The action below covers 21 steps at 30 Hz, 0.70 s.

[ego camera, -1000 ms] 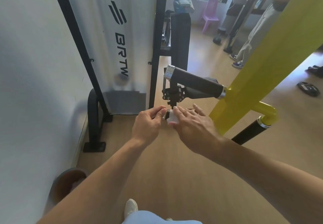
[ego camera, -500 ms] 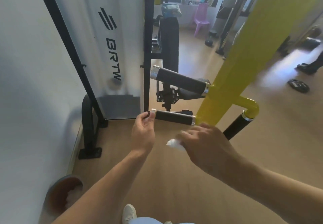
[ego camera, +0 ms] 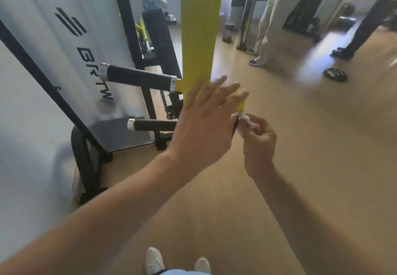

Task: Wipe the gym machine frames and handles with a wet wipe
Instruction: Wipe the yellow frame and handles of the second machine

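A yellow machine arm (ego camera: 198,27) runs down the middle of the view. Two black grip handles stick out to its left: an upper one (ego camera: 139,76) and a lower one (ego camera: 153,125), each with a silver end cap. My left hand (ego camera: 206,120) is open with fingers spread, in front of the yellow arm's lower end, holding nothing. My right hand (ego camera: 256,137) is just to the right, pinching a crumpled white wet wipe (ego camera: 245,120) against a short yellow-and-black handle, mostly hidden behind my left hand.
A white BRTW shroud (ego camera: 71,44) with a black frame (ego camera: 86,158) stands at left against the wall. Two people (ego camera: 272,19) stand at the back right. A black weight plate (ego camera: 335,74) lies on the wooden floor. My shoes (ego camera: 153,260) show at the bottom.
My left hand let go of the lower black handle and swung right, opening in front of the yellow arm. My right hand carried the wipe up and right to the right-side handle.
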Available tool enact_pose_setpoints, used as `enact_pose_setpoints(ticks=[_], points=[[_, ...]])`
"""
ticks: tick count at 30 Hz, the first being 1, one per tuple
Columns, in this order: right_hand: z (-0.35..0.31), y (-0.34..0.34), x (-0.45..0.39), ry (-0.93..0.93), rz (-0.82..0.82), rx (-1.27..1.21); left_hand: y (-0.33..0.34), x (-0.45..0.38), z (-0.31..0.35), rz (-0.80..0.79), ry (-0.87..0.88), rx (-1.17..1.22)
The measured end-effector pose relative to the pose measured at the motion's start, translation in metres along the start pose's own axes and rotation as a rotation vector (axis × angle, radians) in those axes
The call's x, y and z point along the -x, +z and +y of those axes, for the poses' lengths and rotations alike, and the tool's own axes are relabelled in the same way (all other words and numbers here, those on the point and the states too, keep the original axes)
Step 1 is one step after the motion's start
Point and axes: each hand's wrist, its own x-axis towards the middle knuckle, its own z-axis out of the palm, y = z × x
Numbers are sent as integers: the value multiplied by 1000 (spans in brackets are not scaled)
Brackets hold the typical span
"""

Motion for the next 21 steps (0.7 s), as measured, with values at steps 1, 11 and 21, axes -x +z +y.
enact_pose_setpoints(ticks=[1, 11, 21], points=[[3, 4, 5, 23, -8, -68, 0, -9, 0, -82, -10, -169], [42, 4, -6, -105, -101, 242, 21, -4, 4, -286, -110, -458], [41, 23, -12, -367, -182, 420, 24, -5, 6, -251, -130, -434]])
